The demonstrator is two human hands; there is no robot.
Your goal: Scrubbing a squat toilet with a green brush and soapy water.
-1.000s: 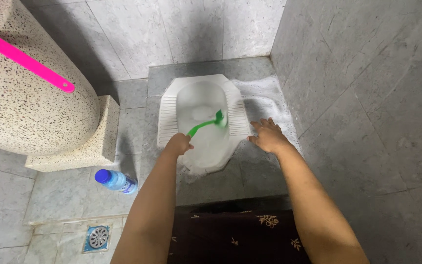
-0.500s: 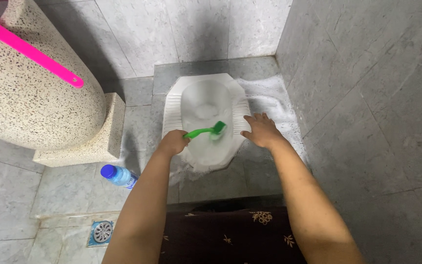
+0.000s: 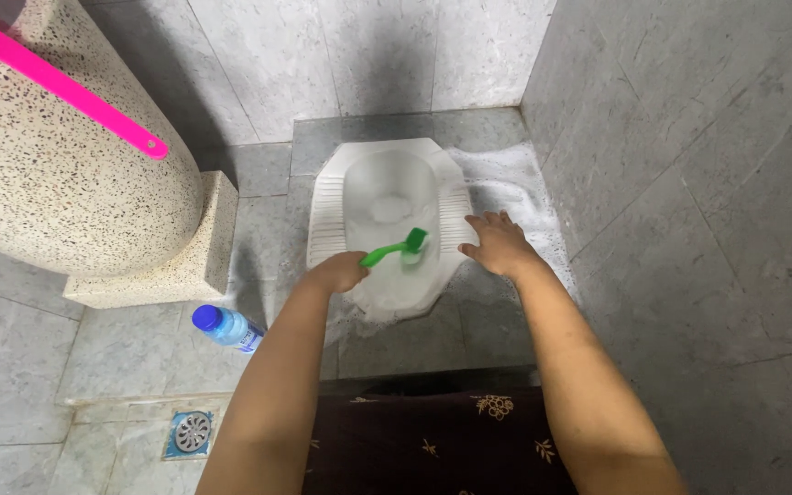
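A white squat toilet pan (image 3: 326, 213) is set in the grey tiled floor, its bowl full of soapy foam. My left hand (image 3: 339, 271) grips the handle of a green brush (image 3: 396, 247), whose head rests in the foam at the near part of the bowl. My right hand (image 3: 499, 243) lies flat with fingers spread on the floor at the pan's right rim.
A speckled stone basin (image 3: 57, 156) with a pink stick (image 3: 66, 87) across it stands at the left. A blue-capped plastic bottle (image 3: 226, 327) lies on the floor near a floor drain (image 3: 191, 431). Foam (image 3: 506, 183) spreads right of the pan beside the grey wall.
The brush head moved from the right inner side of the bowl toward the near part. My left hand shifted slightly; my right hand stayed by the rim.
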